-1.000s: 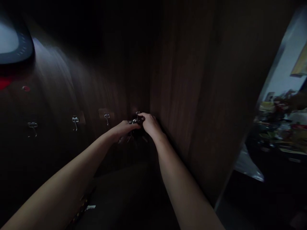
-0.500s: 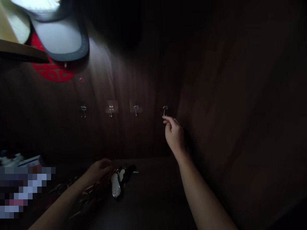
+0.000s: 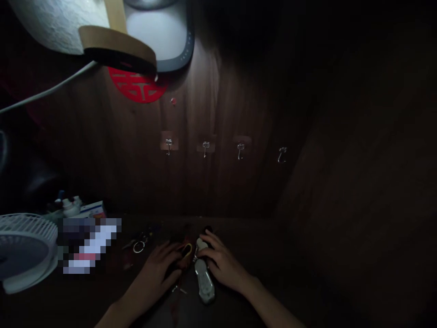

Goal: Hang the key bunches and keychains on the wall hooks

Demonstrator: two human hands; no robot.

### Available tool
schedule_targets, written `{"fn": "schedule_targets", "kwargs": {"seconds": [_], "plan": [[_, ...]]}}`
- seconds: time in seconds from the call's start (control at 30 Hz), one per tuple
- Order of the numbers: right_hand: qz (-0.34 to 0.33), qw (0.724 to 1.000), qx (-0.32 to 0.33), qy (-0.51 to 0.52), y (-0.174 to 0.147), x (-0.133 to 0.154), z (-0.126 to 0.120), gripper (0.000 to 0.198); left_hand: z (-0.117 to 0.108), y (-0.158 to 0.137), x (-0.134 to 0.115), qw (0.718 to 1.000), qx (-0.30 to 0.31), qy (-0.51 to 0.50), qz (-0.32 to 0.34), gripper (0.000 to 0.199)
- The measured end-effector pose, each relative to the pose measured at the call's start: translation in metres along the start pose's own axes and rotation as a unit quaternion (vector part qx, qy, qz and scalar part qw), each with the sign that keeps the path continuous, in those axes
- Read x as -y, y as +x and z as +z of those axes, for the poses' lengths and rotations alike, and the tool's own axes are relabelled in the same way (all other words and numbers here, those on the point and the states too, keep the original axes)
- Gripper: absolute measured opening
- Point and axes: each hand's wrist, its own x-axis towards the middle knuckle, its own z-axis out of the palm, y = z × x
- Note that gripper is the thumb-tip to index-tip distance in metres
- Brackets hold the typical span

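A bunch of keys with a silver oval fob [image 3: 205,282] and a pale round tag [image 3: 201,246] lies on the dark tabletop. My right hand [image 3: 225,264] reaches over it from the right, fingers apart and touching the tag; no firm grip shows. My left hand [image 3: 159,269] is spread beside the bunch. Its fingertips are at a brownish item with a yellow loop [image 3: 186,250], too dark to name. Small metal pieces [image 3: 179,289] lie below the left thumb. Further left, another set of keys has a metal ring [image 3: 139,247].
Metal hooks [image 3: 205,146] line the wood panel in a row, below a round red paper cut-out [image 3: 139,89]. A lit lamp [image 3: 61,27] with a cable [image 3: 51,89] hangs at upper left. A white fan [image 3: 30,255] and small bottles [image 3: 71,207] stand at left.
My right hand has come down from the rightmost hook to the keys on the tabletop. My left hand stays by the keys. The view has turned left, bringing the fan into sight.
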Motion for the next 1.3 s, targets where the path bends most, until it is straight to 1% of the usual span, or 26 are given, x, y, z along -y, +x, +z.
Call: {"fn": "schedule_targets", "kwargs": {"seconds": [0.07, 0.17, 0.27, 0.37, 0.47, 0.6, 0.67, 0.77, 0.9, 1.0, 1.1, 1.2, 1.3], "plan": [[0.009, 1.0, -0.03, -0.001, -0.001, 0.0, 0.007, 0.047, 0.0, -0.004, 0.013, 0.999, -0.033, 0.041, -0.011, 0.038], [0.041, 0.992, -0.115, -0.029, -0.001, -0.003, 0.015, 0.043, 0.003, -0.008, 0.031, 0.993, -0.091, 0.073, -0.037, 0.041], [0.068, 0.974, -0.205, -0.061, -0.001, -0.007, 0.017, 0.04, 0.002, -0.012, 0.036, 0.99, -0.125, 0.047, -0.032, 0.032], [0.083, 0.961, -0.251, -0.08, -0.001, -0.006, 0.016, 0.034, -0.008, -0.017, 0.033, 0.987, -0.155, -0.009, -0.036, 0.019], [0.096, 0.956, -0.265, -0.088, 0.0, 0.0, 0.015, 0.027, -0.017, -0.02, 0.03, 0.98, -0.174, -0.079, -0.057, 0.018], [0.143, 0.942, -0.291, -0.083, -0.004, 0.007, 0.017, 0.019, -0.021, -0.022, 0.028, 0.963, -0.183, -0.186, -0.067, 0.015], [0.165, 0.933, -0.31, -0.077, -0.006, 0.007, 0.017, 0.017, -0.021, -0.023, 0.026, 0.955, -0.177, -0.227, -0.077, 0.017], [0.194, 0.918, -0.34, -0.066, -0.009, 0.006, 0.017, 0.017, -0.021, -0.025, 0.02, 0.947, -0.153, -0.265, -0.099, 0.02], [0.213, 0.907, -0.355, -0.078, -0.008, 0.007, 0.015, 0.018, -0.022, -0.027, 0.016, 0.942, -0.122, -0.29, -0.118, 0.024], [0.222, 0.902, -0.359, -0.093, -0.007, 0.008, 0.015, 0.023, -0.021, -0.028, 0.015, 0.938, -0.118, -0.298, -0.132, 0.026], [0.223, 0.903, -0.353, -0.099, -0.008, 0.008, 0.016, 0.027, -0.022, -0.026, 0.013, 0.936, -0.108, -0.304, -0.142, 0.027], [0.218, 0.907, -0.351, -0.086, -0.009, 0.007, 0.017, 0.031, -0.022, -0.025, 0.01, 0.933, -0.12, -0.303, -0.155, 0.028], [0.215, 0.906, -0.362, -0.047, -0.01, 0.007, 0.017, 0.037, -0.021, -0.024, 0.008, 0.93, -0.127, -0.299, -0.172, 0.032]]}}
